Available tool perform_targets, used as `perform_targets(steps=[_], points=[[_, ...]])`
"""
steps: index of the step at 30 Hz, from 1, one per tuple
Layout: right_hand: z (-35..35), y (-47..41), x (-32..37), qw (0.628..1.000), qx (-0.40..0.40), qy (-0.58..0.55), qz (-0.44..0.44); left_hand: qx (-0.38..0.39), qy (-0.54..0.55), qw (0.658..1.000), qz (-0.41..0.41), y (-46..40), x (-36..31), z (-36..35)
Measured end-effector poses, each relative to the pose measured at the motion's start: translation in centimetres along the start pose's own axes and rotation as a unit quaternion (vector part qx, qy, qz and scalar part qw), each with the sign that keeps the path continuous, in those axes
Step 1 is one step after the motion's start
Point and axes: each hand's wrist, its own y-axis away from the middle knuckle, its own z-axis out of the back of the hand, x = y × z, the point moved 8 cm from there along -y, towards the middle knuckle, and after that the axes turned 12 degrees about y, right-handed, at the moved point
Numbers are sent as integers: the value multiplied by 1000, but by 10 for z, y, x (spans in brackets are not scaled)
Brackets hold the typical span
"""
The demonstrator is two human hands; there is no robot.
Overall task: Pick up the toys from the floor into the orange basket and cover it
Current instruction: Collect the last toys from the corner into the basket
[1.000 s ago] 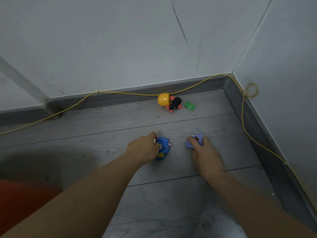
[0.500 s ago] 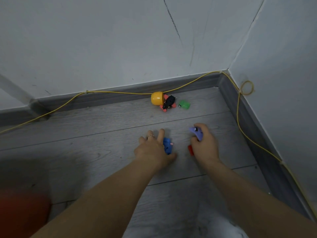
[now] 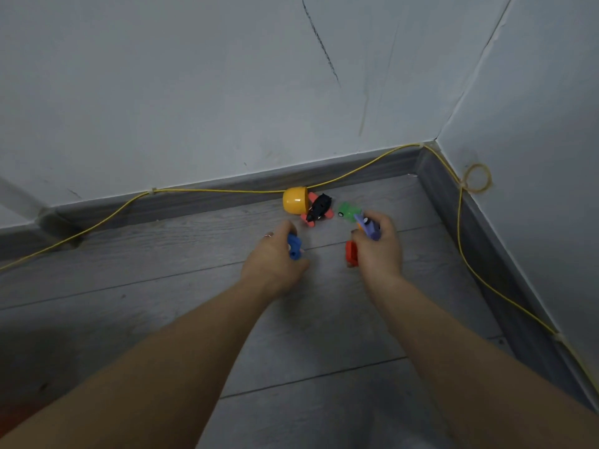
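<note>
The left hand (image 3: pixel 272 264) grips a blue toy (image 3: pixel 294 246); the right hand (image 3: pixel 377 251) holds a purple toy (image 3: pixel 368 225) and a red one (image 3: pixel 351 252). Near the yellow ball (image 3: pixel 294 200) lie a black toy (image 3: pixel 319 206) and a green toy (image 3: pixel 349 210). Reaching for these with full hands risks dropping one. The basket is out of view.

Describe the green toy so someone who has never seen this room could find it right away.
Follow the grey skirting board toward the room's corner, where three toys lie together. The green toy is the rightmost, just beyond the right hand. It is small and translucent green, unlike the yellow shell and black-and-pink toy.
</note>
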Motion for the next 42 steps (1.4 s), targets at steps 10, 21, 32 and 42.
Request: perform_targets(steps=[10,21,32,42], points=[[-18,-56,19,975,6,184,127,-41,9,998,-41,-70,-27,39],[-41,-55,30,965,55,193,172,66,-66,992,-89,-95,-56,27],[-42,-34,15,982,97,111,114,61,117,988,84,-81,-19,26],[-16,-49,25,995,44,-94,0,58,-11,996,70,-49,-15,-9]])
